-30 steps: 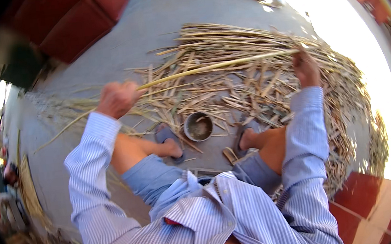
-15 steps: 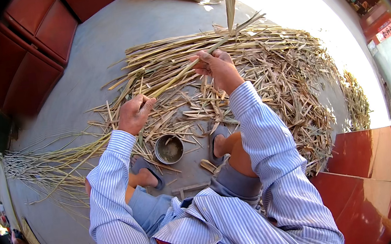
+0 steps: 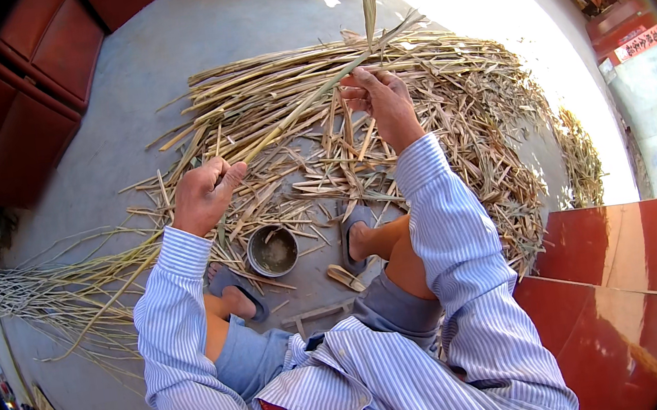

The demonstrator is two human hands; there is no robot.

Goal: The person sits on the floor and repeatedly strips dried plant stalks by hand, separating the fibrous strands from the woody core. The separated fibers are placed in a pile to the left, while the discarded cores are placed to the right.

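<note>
My left hand (image 3: 206, 193) is closed in a fist around the lower end of a long stalk (image 3: 315, 99). The stalk slants up and to the right, past my right hand. Near its far end a dry leaf (image 3: 371, 2) stands up. My right hand (image 3: 386, 103) is just to the right of the stalk, fingers loosely bent and slightly apart from it; I see nothing held in them. Below both hands lies a large heap of dry stalks and leaf scraps (image 3: 465, 124), with long stalks (image 3: 250, 84) laid side by side along its far edge.
A metal bowl (image 3: 272, 251) of cloudy liquid stands between my sandalled feet. Thin stripped stems (image 3: 71, 291) fan out at the left. Red furniture (image 3: 39, 84) is at the far left, and a glossy red panel (image 3: 605, 287) lies near my right arm. Another stalk bundle (image 3: 580, 156) is at the right.
My right hand has come off the stalk to its right, its fingers loosening. My left hand still grips the stalk. The whole view has shifted slightly, so the floor things appear farther left and higher.
</note>
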